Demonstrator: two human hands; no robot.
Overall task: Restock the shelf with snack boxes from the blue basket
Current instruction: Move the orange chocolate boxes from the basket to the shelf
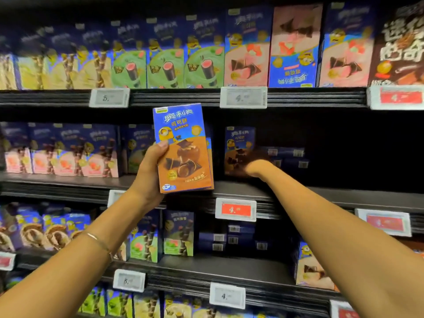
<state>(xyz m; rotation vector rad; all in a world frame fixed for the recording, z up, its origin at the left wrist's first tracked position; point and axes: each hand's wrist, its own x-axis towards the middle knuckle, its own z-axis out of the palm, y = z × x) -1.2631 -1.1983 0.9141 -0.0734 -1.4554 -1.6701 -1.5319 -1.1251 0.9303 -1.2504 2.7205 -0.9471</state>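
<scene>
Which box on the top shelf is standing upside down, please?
The middle pink box of three; its blue band and lettering sit at the bottom, inverted.

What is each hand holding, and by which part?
Left hand grips the brown snack box by its lower left edge, thumb on front. Right hand is blurred at a shelved box; hold unclear.

Head-worn view, facing the shelves (pixel 229 187) close, slightly upward

A: Blue-brown rectangular cardboard snack box (pixel 183 148)?
B: In left hand (pixel 149 171), before black metal middle shelf (pixel 229 188);
A: Right hand (pixel 254 162)?
B: Deeper in, right of it, at upright cardboard box (pixel 238 141) on shelf; flat boxes (pixel 286 157) stacked further right.
</scene>
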